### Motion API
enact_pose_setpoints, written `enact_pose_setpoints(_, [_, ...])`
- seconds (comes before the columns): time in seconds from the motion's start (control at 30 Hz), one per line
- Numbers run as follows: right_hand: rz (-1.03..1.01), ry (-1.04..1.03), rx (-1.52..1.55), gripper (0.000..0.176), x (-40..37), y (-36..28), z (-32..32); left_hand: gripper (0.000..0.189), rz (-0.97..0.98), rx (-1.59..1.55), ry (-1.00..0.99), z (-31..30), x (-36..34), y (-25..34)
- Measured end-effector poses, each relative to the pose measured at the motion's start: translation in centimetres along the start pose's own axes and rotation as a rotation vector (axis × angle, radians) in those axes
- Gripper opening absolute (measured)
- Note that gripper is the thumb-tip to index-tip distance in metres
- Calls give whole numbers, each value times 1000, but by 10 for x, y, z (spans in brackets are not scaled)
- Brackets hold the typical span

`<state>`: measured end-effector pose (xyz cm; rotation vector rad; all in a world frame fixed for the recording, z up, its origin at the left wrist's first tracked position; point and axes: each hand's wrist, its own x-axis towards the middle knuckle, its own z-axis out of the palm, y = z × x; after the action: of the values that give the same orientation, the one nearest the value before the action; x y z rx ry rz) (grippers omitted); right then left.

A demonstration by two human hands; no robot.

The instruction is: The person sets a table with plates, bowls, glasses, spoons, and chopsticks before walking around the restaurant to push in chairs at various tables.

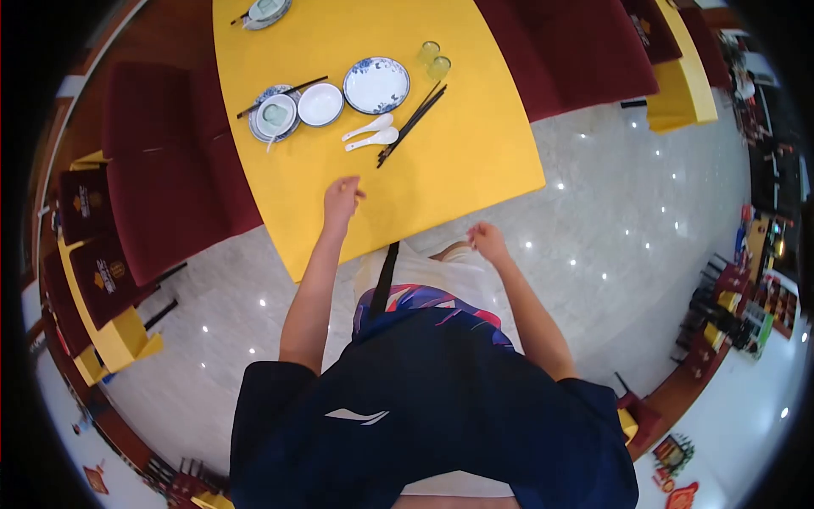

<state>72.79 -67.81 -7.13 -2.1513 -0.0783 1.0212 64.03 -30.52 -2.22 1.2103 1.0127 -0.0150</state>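
Over the near part of the yellow table (407, 199), my left hand (342, 202) hangs with its fingers loosely bent and a little apart, nothing in it. Just off the table's front edge, my right hand (487, 242) is also loosely bent and holds nothing visible. Nearest to my left hand lie two white spoons (373, 140) and several dark chopsticks (412, 125). Behind the spoons are a white bowl (321, 103) and a blue-patterned plate (376, 85). To the left, a cup (275, 116) sits among stacked dishes, with chopsticks (282, 97) lying across.
Two greenish glasses (434, 59) stand toward the table's right side. Another place setting (264, 10) is at the far left. Dark red benches (170, 170) flank the table on both sides. Shiny grey floor (610, 212) surrounds me.
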Motion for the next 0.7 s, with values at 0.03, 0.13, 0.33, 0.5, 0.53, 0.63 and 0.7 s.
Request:
enact_pose_setpoints(0.03, [-46,-1,-26,21,31,-24,-17,24,2,-77,53,15,20,14])
enact_pose_setpoints(0.13, [-207,-46,-56,22,101,-131,-65,23,-29,-340,85,48,80,35])
enact_pose_setpoints(0.33, [-664,-418,-248,18,226,-298,-106,22,-13,-580,262,117,91,73])
enact_pose_setpoints(0.5, [-721,-590,-348,19,296,-375,-134,30,-80,-921,452,173,42,24])
enact_pose_setpoints(0.53, [-716,-600,-370,19,300,-372,-135,32,-44,-1082,445,183,34,4])
enact_pose_setpoints(0.63, [-654,-697,-144,21,320,-358,-157,33,-102,-1334,468,242,10,-33])
enact_pose_setpoints(0.7, [-570,-687,-144,20,314,-333,-180,31,-125,-1374,419,272,11,-64])
